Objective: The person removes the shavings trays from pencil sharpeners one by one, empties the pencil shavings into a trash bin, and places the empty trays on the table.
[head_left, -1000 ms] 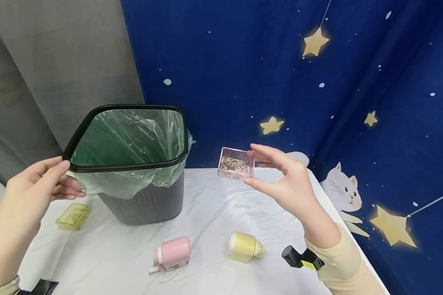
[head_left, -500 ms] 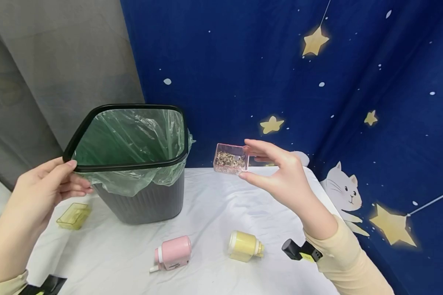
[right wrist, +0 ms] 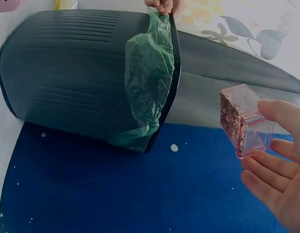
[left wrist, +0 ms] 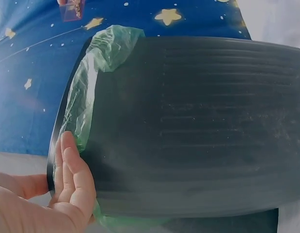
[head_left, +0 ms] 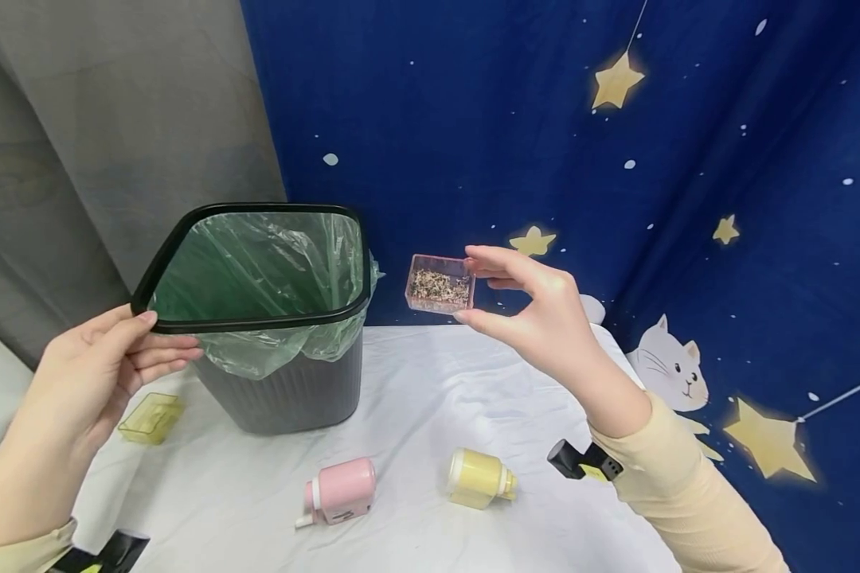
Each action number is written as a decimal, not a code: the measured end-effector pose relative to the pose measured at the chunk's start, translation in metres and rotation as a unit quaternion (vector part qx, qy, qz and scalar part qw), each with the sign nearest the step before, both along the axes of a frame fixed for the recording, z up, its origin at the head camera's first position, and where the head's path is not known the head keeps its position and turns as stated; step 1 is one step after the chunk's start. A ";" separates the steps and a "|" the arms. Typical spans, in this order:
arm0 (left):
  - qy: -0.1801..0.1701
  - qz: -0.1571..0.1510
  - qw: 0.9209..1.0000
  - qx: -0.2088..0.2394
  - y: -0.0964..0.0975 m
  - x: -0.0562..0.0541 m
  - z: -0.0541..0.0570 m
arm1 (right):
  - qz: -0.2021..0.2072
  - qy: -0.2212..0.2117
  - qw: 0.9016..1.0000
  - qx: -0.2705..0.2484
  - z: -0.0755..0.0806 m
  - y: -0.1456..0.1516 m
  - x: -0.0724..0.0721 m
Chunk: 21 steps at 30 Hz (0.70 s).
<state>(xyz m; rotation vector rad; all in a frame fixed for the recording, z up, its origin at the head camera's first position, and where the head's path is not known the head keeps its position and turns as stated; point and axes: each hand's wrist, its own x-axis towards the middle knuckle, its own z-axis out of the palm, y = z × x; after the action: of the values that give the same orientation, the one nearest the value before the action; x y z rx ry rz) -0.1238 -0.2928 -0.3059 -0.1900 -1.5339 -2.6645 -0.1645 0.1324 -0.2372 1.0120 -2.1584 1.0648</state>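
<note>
My right hand (head_left: 548, 314) pinches a clear pink shavings drawer (head_left: 437, 286) by its right end, thumb below and fingers above. Loose pencil shavings (right wrist: 231, 119) lie inside it. The drawer hangs in the air to the right of a dark grey trash can (head_left: 287, 394), level with its black rim, and does not touch it. A green plastic bag (head_left: 258, 255) lines the can and folds over the rim. At the rim's near left corner my left hand (head_left: 96, 374) grips the can, thumb on top and fingers underneath against the bag.
A clear yellow drawer (head_left: 152, 418) sits on the white-covered table (head_left: 394, 414), left of the can. Nearer lie a pink pencil sharpener (head_left: 344, 489) and a yellow one (head_left: 476, 477). Behind hang a grey curtain (head_left: 172, 103) and a blue starry curtain (head_left: 437, 119).
My right hand has raised the pink drawer and brought it left, closer to the can. My left hand has slid slightly right along the rim, still gripping it.
</note>
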 end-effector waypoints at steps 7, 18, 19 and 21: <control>0.004 -0.008 1.000 0.019 0.001 0.000 0.000 | -0.004 0.009 1.000 -0.002 0.008 -0.005 -0.006; 0.019 -0.027 0.999 0.041 -0.002 -0.002 -0.003 | -0.023 0.035 0.999 0.009 0.018 -0.016 -0.022; 0.018 -0.027 0.999 0.042 -0.002 -0.002 -0.003 | -0.026 0.040 0.999 0.012 0.019 -0.017 -0.023; 0.016 -0.027 0.999 0.043 -0.002 -0.003 -0.003 | -0.031 0.048 0.998 0.015 0.021 -0.019 -0.025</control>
<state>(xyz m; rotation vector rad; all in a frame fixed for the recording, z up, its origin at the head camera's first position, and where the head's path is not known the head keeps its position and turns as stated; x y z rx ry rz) -0.1268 -0.2948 -0.3086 -0.2732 -1.4211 -2.7487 -0.1896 0.1133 -0.2165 0.9817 -2.1204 0.9386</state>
